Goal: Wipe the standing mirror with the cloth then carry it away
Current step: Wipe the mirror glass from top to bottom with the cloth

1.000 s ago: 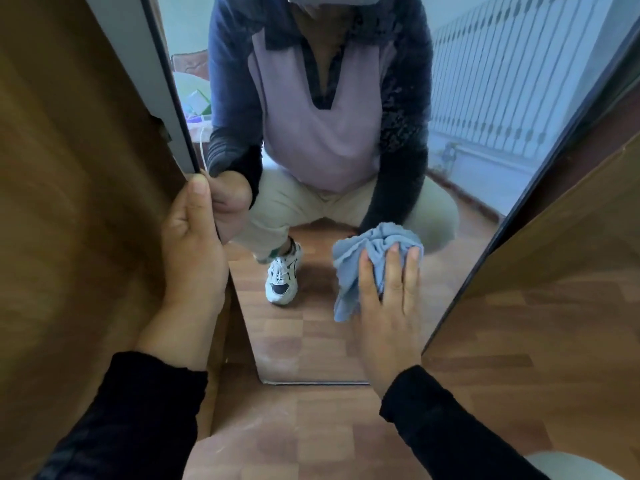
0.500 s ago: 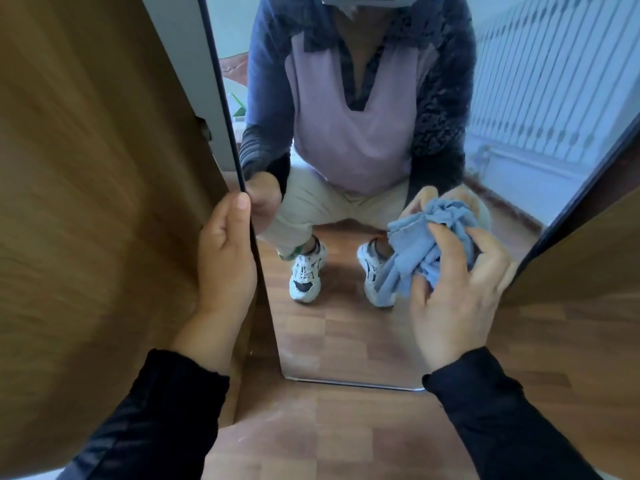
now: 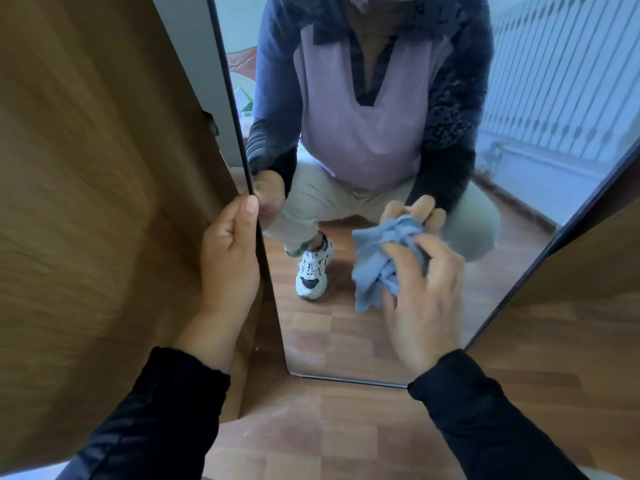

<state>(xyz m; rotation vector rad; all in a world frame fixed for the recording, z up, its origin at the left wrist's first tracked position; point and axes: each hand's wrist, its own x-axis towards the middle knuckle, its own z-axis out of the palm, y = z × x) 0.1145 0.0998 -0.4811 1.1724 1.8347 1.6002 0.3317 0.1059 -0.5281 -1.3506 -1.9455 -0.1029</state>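
Standing mirror [image 3: 398,323], wiping paused; cloth [image 3: 381,261] lifted off glass.
Left hand [image 3: 230,261] clamped on mirror's left frame edge, as before. Right hand [image 3: 420,299], earlier pressed flat, now bunches cloth in curled fingers near the glass: probably regathering, or wiping finished.

Left hand [image 3: 230,258]: fingers curled, thumb up, closed on the mirror [image 3: 346,334] edge. Right hand [image 3: 420,299]: fingers bent, bunching the cloth [image 3: 377,261]; both sleeves dark
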